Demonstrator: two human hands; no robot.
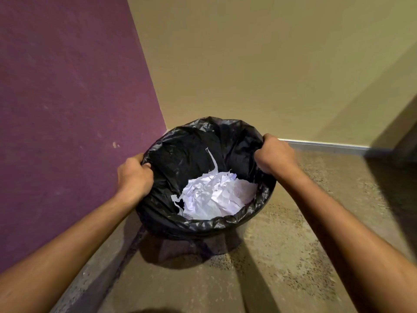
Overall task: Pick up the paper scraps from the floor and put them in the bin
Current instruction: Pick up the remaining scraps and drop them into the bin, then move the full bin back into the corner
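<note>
A round bin lined with a black plastic bag (203, 224) stands in the corner of the room. Crumpled white paper scraps (214, 195) lie heaped inside it, with one thin strip sticking up. My left hand (134, 175) grips the bag's left rim with curled fingers. On the far right rim, my right hand (274, 153) grips the bag the same way. Both forearms reach in from the bottom corners. No scraps show on the floor in view.
A purple wall (67, 109) rises on the left and a beige wall (259, 64) at the back, meeting behind the bin. Speckled floor (293, 256) spreads to the right and front. A pale skirting strip (327, 146) runs along the back wall.
</note>
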